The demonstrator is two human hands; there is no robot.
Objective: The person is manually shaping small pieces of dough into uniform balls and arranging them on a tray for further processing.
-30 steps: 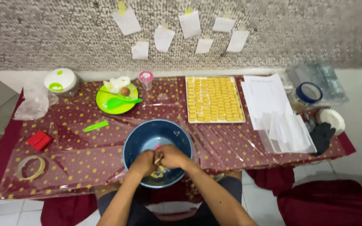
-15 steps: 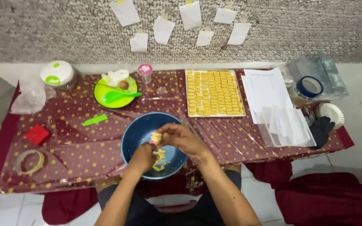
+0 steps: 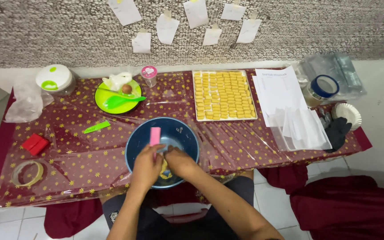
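My left hand [image 3: 145, 166] grips a pink scraper [image 3: 155, 136] upright over the blue bowl [image 3: 135, 141]. My right hand [image 3: 179, 162] is closed on yellow dough [image 3: 164, 171] inside the bowl, near the table's front edge.

A pink scraper [image 3: 155, 136] stands upright over yellow dough [image 3: 164, 170] in the blue bowl [image 3: 183, 133].
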